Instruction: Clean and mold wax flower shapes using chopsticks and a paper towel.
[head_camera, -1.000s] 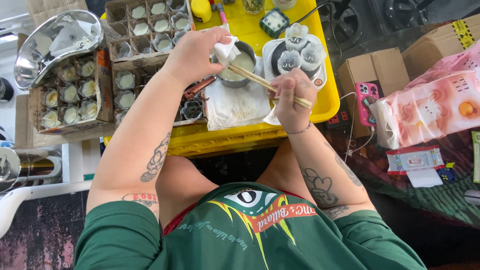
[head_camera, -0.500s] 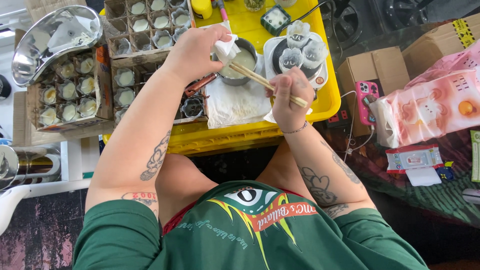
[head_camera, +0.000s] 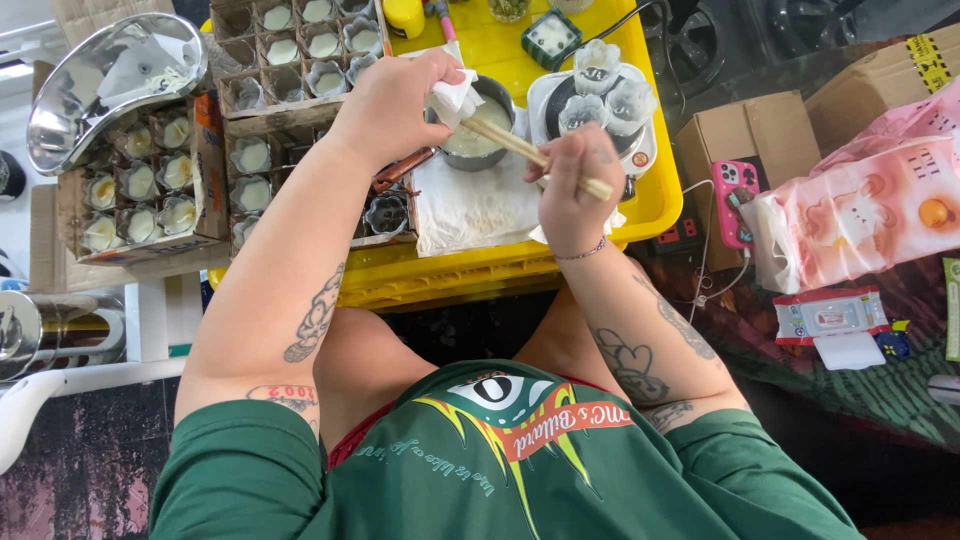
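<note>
My left hand (head_camera: 392, 102) pinches a white tissue (head_camera: 452, 97) against the rim of a small metal pot (head_camera: 478, 128) that holds a pale creamy liquid. My right hand (head_camera: 570, 188) is closed on a pair of wooden chopsticks (head_camera: 520, 151), whose tips reach into the pot. The pot stands on a stained white cloth (head_camera: 470, 210) on a yellow tray (head_camera: 655, 190). Just right of the pot is a white round plate (head_camera: 640, 150) carrying three clear flower-shaped moulds (head_camera: 596, 95).
Cardboard grids (head_camera: 290, 60) of small moulds filled with pale wax sit left of the pot, with another box (head_camera: 140, 190) and a shiny metal bowl (head_camera: 110, 85) further left. A pink phone (head_camera: 733, 205), cardboard boxes (head_camera: 745, 135), a pink bag (head_camera: 870, 210) and a wipes pack (head_camera: 828, 318) lie on the right.
My right hand has shifted slightly up and toward the pot, and the chopsticks have swung with it. My left hand stays at the pot rim with the tissue.
</note>
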